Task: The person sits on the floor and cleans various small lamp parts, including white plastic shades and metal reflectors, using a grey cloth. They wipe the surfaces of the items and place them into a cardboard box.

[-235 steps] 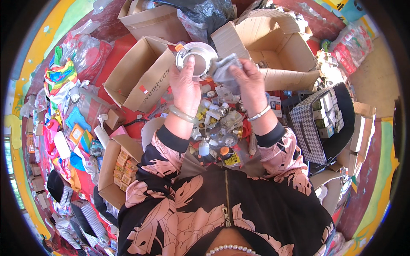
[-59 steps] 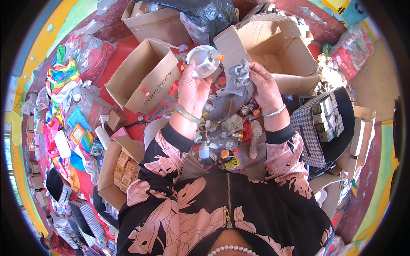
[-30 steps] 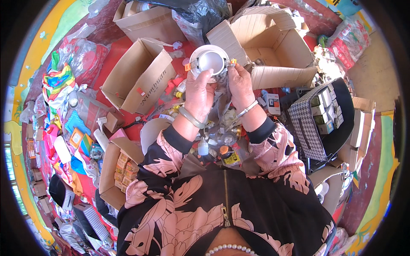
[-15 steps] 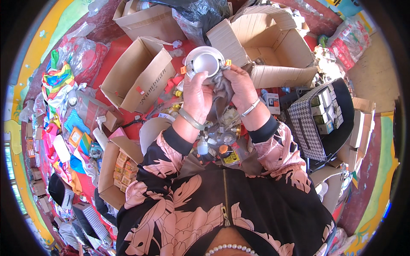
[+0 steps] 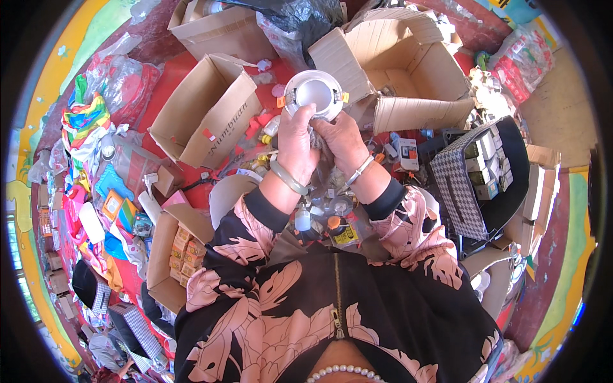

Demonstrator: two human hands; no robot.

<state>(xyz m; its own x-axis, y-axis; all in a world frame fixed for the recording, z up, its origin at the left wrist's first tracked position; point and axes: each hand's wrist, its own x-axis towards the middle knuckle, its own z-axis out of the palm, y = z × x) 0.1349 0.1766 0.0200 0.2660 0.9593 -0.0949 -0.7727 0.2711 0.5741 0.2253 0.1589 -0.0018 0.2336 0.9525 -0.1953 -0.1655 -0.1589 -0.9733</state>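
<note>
A round white recessed downlight with a silvery inner cup and orange-tipped spring clips at its sides is held up in front of me. My left hand is closed on its near-left rim, the thumb lying over the edge into the cup. My right hand is closed at the near-right rim, its thumb against the edge. A crumpled grey cloth hangs between both hands, pinched by the right one; its lower part is partly hidden. The right fingers beneath the light are out of sight.
An open cardboard box stands ahead left, a larger one ahead right. A checked bin with small boxes sits at right. Below my hands lie small bottles and loose parts. A carton of small packs is at left.
The downlight has shifted slightly right. My right hand has moved from the right-side clip down to the near rim, closer to my left hand, bringing the cloth along.
</note>
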